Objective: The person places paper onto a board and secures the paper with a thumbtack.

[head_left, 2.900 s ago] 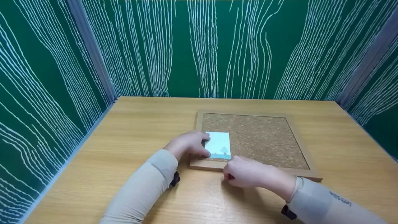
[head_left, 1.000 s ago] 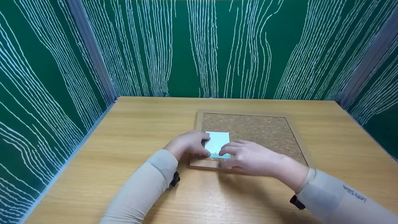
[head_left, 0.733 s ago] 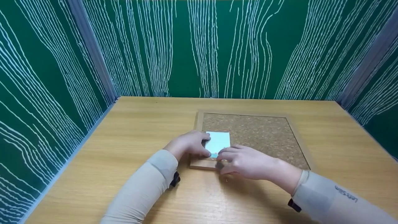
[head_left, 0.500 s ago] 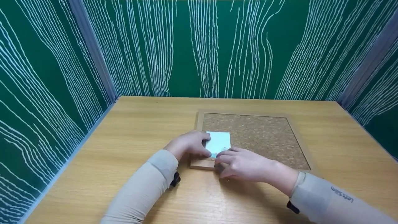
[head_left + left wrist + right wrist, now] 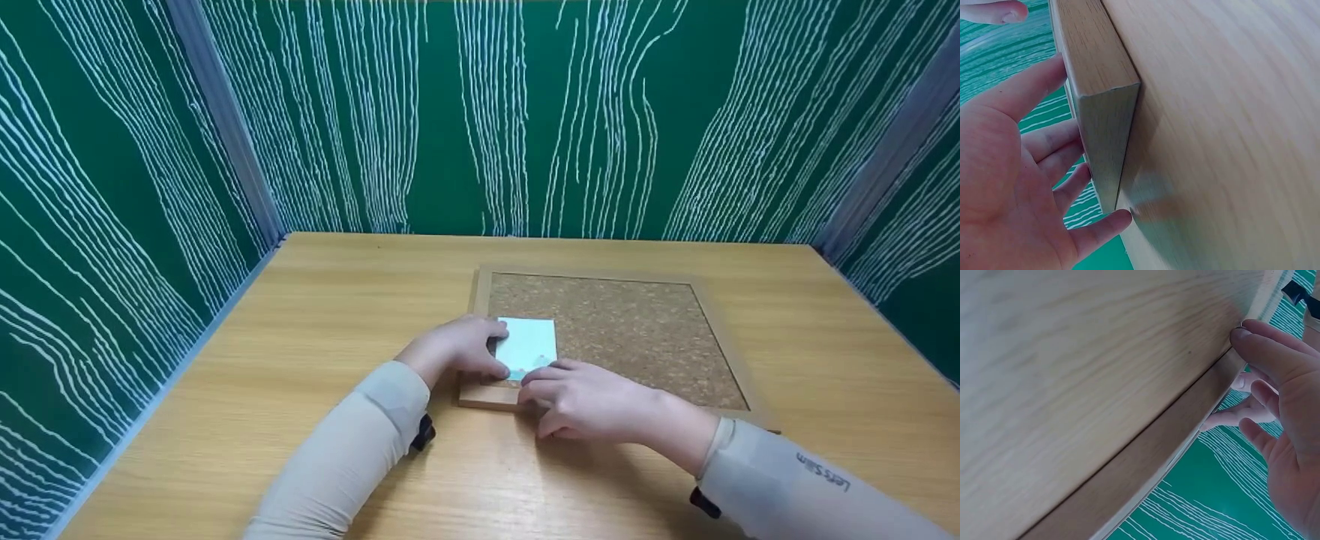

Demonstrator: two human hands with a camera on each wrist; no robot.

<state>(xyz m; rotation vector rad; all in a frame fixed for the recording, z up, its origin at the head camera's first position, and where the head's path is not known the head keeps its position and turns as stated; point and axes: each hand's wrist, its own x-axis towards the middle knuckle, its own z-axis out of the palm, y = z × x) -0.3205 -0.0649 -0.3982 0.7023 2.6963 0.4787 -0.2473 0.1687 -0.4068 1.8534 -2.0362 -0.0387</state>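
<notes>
A pale blue sheet of paper with a small printed picture along its bottom lies on the cork board, near the front left corner. My left hand rests at the sheet's left edge, fingers spread and holding it down. In the left wrist view, the left hand reaches round the board's corner with extended fingers. My right hand is bent over the board's front edge and covers the sheet's lower right corner. The right hand's fingertips pinch a tiny shiny piece, mostly hidden; its kind is unclear.
The board's wooden frame lies flat on the wooden table. Green panels with white lines stand behind and at both sides. Black straps sit on the sleeved wrists.
My right hand opened from a curled pose, reached over the sheet's lower right part, then drew back slightly toward the board's front edge. The left hand and sheet have stayed in place.
</notes>
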